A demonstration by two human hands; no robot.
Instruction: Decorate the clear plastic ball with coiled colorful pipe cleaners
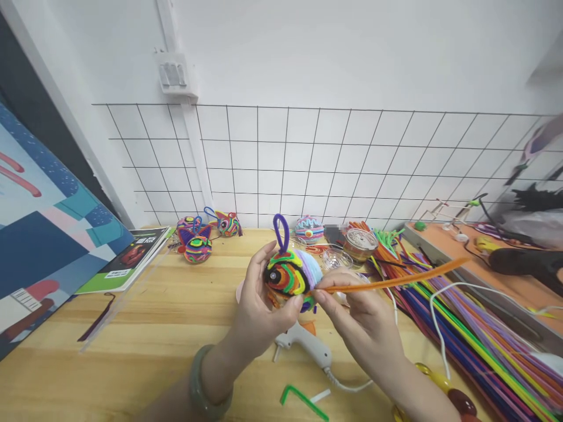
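Note:
My left hand (259, 302) is closed round a multicoloured pipe-cleaner ball (290, 272) with a purple loop on top, held above the wooden table (145, 328). Fingers of my right hand (352, 308) pinch an orange pipe cleaner (396, 280) where it meets the ball; the stem stretches out to the right. A green bangle is on my left wrist.
A white glue gun (308, 346) lies under my hands with its cord trailing right. A heap of coloured pipe cleaners (461, 328) fills the right side. Finished pipe-cleaner figures (196, 243), a thread spool (359, 243) and clear dishes stand at the back. A booklet (132, 258) lies left.

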